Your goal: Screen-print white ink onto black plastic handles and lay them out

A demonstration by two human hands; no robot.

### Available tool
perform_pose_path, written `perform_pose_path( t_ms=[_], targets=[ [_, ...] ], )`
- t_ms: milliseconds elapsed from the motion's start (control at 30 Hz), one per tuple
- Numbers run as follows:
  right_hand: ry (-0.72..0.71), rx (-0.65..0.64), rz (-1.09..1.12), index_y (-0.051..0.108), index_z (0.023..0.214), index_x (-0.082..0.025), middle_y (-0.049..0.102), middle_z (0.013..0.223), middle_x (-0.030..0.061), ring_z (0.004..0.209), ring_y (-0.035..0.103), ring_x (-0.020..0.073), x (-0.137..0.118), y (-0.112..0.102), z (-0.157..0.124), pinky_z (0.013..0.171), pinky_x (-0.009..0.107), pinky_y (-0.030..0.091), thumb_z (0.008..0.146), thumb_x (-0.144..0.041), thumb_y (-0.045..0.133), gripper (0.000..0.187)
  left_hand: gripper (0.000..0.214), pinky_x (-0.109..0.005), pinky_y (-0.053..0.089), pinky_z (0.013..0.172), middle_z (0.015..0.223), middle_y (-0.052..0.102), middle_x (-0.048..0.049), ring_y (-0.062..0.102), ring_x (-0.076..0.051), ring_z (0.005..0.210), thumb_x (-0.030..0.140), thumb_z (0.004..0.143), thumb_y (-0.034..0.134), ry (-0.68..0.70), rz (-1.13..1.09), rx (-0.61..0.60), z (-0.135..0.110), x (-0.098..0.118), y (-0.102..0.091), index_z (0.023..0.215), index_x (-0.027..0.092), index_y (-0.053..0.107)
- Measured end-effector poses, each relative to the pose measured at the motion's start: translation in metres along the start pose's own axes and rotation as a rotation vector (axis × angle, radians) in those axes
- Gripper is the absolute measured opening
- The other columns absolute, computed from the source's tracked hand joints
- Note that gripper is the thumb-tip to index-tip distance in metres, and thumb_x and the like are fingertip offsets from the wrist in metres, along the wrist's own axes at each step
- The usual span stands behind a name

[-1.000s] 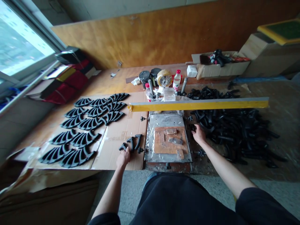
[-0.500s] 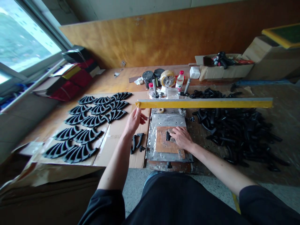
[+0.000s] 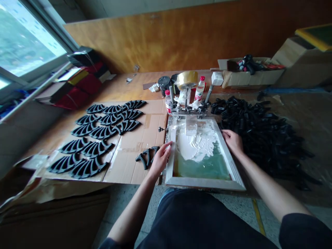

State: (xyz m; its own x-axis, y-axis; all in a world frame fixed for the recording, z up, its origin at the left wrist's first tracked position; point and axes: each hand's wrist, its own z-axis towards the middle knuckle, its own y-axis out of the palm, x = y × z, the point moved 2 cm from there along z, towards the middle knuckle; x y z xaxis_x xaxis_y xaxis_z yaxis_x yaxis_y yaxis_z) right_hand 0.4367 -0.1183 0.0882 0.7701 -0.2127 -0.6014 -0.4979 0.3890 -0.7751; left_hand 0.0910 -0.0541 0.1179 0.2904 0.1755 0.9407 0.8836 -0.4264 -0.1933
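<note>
A silk-screen frame [image 3: 207, 183] lies lowered over the metal base in front of me, its mesh green. White ink [image 3: 194, 145] is spread thickly across the upper half of the mesh, and a clear squeegee block [image 3: 191, 125] stands at the ink's back edge. My left hand [image 3: 161, 159] is closed on the frame's left side, thumb near the top. At the right side, my right hand [image 3: 232, 141] also grips the frame, its fingertips partly hidden. Several curved black plastic handles [image 3: 147, 157] lie on cardboard beside my left hand. Whatever lies under the frame is hidden.
Rows of black handles [image 3: 89, 150] cover the cardboard [image 3: 127, 166] on the left. A heap of black parts [image 3: 269, 141] sits at right. Behind the frame stand clamp posts, a tape roll [image 3: 187, 79], bottles [image 3: 199, 89] and a black tub [image 3: 164, 84]. An open carton [image 3: 252, 77] is farther back.
The raised screen frame has swung down flat, covering the wooden jig and the black part. My right hand has left the jig for the frame's right side; my left hand came down with it.
</note>
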Motion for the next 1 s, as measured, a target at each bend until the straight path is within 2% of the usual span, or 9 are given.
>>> perform_pose_path(
  t_ms=[133,200,300,367,533,633,767,867,1000],
  targets=[
    [-0.278,0.103,-0.077,0.057,0.127,-0.016,0.053,0.134,0.0152,0.118,0.052,0.03,-0.054,0.013,0.033,0.095,0.045,0.047,0.082,-0.036,0.065,0.05,0.059,-0.019,0.036,0.053,0.068,0.058,0.0031,0.049,-0.009,0.055,0.047,0.085,0.056,-0.074,0.188,0.034,0.011,-0.044,0.013,0.138,0.023,0.048],
    [-0.403,-0.014,-0.173,0.056,0.125,-0.016,0.055,0.13,0.0138,0.117,0.052,0.0295,-0.089,0.033,0.041,0.096,0.044,0.045,0.075,-0.031,0.072,0.054,0.058,-0.019,0.038,0.055,0.069,0.059,0.0026,0.052,-0.01,0.058,0.044,0.085,0.056,-0.097,0.255,0.043,0.018,-0.056,0.017,0.138,0.024,0.047],
    [-0.419,-0.284,-0.281,0.064,0.101,-0.018,0.067,0.099,0.0077,0.094,0.061,0.0237,-0.116,0.059,0.033,0.081,0.035,0.049,0.08,-0.024,0.068,0.023,0.055,-0.021,0.04,0.058,0.074,0.062,0.0008,0.055,-0.012,0.062,0.044,0.085,0.055,-0.11,0.281,0.053,0.024,-0.066,0.018,0.136,0.024,0.05],
    [-0.452,-0.377,-0.312,0.065,0.091,-0.018,0.067,0.089,0.0063,0.085,0.062,0.0215,-0.117,0.066,0.014,0.073,0.031,0.047,0.084,-0.02,0.061,0.009,0.054,-0.021,0.041,0.059,0.076,0.063,0.0,0.057,-0.013,0.065,0.045,0.086,0.054,-0.113,0.268,0.052,0.025,-0.07,0.018,0.135,0.024,0.051],
    [-0.779,-0.53,-0.225,0.066,0.095,-0.018,0.068,0.094,0.0062,0.088,0.06,0.0189,-0.102,0.048,-0.036,0.073,0.027,0.043,0.081,-0.005,0.05,0.024,0.054,-0.021,0.041,0.059,0.079,0.064,-0.0007,0.058,-0.013,0.068,0.046,0.085,0.055,-0.115,0.237,0.053,0.026,-0.077,0.018,0.134,0.024,0.052],
    [-0.816,-0.647,-0.159,0.066,0.088,-0.021,0.068,0.087,0.002,0.084,0.06,0.017,-0.099,0.036,-0.036,0.07,0.025,0.041,0.076,-0.004,0.054,0.023,0.055,-0.021,0.04,0.058,0.08,0.064,-0.0009,0.057,-0.013,0.066,0.048,0.085,0.054,-0.119,0.239,0.051,0.027,-0.079,0.018,0.134,0.023,0.052],
    [-0.705,-0.517,-0.104,0.068,0.088,-0.021,0.069,0.087,0.0012,0.084,0.061,0.0168,-0.101,0.042,-0.023,0.07,0.025,0.043,0.077,-0.006,0.056,0.022,0.059,-0.021,0.039,0.056,0.079,0.063,-0.0005,0.056,-0.012,0.065,0.052,0.083,0.054,-0.122,0.214,0.051,0.026,-0.078,0.017,0.134,0.022,0.052],
    [-0.78,-0.399,-0.089,0.068,0.101,-0.018,0.069,0.104,0.0064,0.094,0.06,0.019,-0.098,0.05,-0.034,0.078,0.028,0.045,0.077,-0.001,0.051,0.034,0.06,-0.02,0.037,0.053,0.075,0.06,0.0013,0.053,-0.011,0.061,0.054,0.082,0.055,-0.129,0.174,0.044,0.024,-0.075,0.017,0.133,0.023,0.051],
    [-0.801,-0.459,-0.056,0.068,0.1,-0.02,0.069,0.096,0.004,0.088,0.062,0.0173,-0.095,0.048,-0.043,0.077,0.027,0.046,0.079,-0.005,0.056,0.029,0.059,-0.019,0.035,0.049,0.069,0.056,0.0035,0.049,-0.009,0.055,0.053,0.082,0.056,-0.136,0.125,0.047,0.022,-0.07,0.017,0.133,0.024,0.051]
  ],
)
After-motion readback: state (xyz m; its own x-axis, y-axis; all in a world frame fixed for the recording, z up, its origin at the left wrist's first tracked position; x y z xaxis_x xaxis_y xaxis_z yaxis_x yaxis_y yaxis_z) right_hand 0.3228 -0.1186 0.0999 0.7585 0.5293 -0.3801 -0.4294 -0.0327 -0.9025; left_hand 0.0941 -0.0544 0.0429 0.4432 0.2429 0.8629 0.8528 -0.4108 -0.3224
